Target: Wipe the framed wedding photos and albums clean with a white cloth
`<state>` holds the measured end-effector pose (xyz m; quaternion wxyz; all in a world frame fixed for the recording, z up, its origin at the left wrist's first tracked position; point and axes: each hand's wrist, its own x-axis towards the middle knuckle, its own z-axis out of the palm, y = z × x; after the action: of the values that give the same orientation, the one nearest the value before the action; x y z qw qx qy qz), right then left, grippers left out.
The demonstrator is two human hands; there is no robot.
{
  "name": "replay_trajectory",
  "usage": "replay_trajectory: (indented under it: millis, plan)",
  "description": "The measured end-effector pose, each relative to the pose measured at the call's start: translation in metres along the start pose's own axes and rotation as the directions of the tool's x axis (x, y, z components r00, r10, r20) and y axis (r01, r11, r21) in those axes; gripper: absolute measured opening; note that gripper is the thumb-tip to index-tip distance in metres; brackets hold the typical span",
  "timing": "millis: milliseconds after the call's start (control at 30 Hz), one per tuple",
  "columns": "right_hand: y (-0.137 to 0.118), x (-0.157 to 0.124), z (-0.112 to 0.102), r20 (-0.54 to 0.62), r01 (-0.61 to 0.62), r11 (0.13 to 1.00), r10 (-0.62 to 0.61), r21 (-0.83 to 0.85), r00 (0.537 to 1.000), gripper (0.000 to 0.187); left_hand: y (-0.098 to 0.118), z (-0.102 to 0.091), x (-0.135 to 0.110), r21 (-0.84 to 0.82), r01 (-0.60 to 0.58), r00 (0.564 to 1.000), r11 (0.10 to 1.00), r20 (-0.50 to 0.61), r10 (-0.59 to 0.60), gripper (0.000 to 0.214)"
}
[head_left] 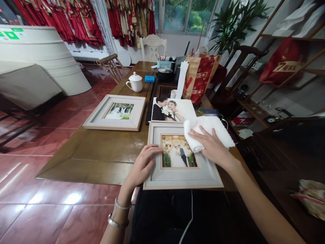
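Note:
A picture frame point(154, 181) with a wide pale border and a wedding photo lies at the table's near edge. My left hand point(144, 162) rests on its left side, fingers stretched out over the border. At the frame's upper right corner, my right hand point(210, 145) lies flat with spread fingers on a folded white cloth point(215, 127), pressing it down. The cloth covers that corner. Just behind the frame is an unframed wedding print point(162, 113). To the left, a second picture frame point(95, 117) with a smaller-looking photo lies face up.
A lidded white cup point(135, 83) and a blue box point(149, 78) stand farther back on the wooden table point(106, 149). A red and brown paper bag point(201, 76) stands at the back right, near a phone with a cable. A white cable point(189, 220) hangs over my lap.

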<state>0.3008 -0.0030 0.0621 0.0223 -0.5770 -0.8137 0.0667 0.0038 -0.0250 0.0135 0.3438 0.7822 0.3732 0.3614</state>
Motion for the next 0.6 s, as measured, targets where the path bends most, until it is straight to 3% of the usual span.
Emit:
replay_trajectory:
  millis: [133,267,367,467,600]
  plan:
    - [-0.033,-0.026,0.0,0.121,0.167,0.977,-0.182,0.129,0.976,0.096,0.001,0.001,0.0,0.012,0.002,1.0,1.0,-0.006,-0.002,0.039]
    - [-0.054,-0.062,-0.023,0.303,0.283,0.85,-0.44,0.444,0.845,0.099,0.002,0.001,0.001,0.013,0.011,1.0,1.0,-0.015,-0.011,0.039]
    - [-0.045,-0.072,-0.037,0.369,0.241,0.796,-0.495,0.555,0.786,0.087,0.002,0.001,0.001,0.011,0.009,1.0,1.0,-0.019,-0.009,0.039]
    - [-0.023,-0.058,-0.037,0.364,0.185,0.859,-0.385,0.477,0.848,0.08,0.001,0.001,0.001,0.005,-0.001,1.0,1.0,-0.014,0.001,0.04]
    - [-0.005,-0.019,-0.024,0.211,0.133,0.953,-0.194,0.271,0.958,0.086,0.001,0.001,0.001,0.012,0.002,1.0,1.0,-0.02,-0.002,0.04]
